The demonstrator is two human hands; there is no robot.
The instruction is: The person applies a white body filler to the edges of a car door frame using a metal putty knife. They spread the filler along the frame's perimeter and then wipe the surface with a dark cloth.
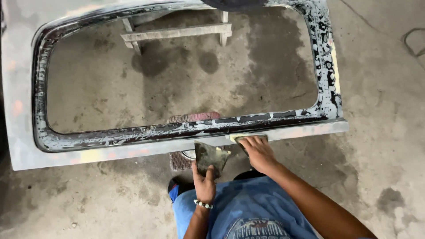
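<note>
You look down on a grey car body panel (26, 132) with a large window opening, propped on a wooden stand (177, 32) over a stained concrete floor (380, 132); at six o'clock your left hand (204, 183) has its grip closed around a dark mixing board (210, 157) smeared with filler; your right hand (258, 152), at five o'clock, presses a spreader (248, 138) flat against the panel's lower edge, fingers closed over it; this looks like the filler-spreading step; the next stroke calls for even pressure along that edge.
</note>
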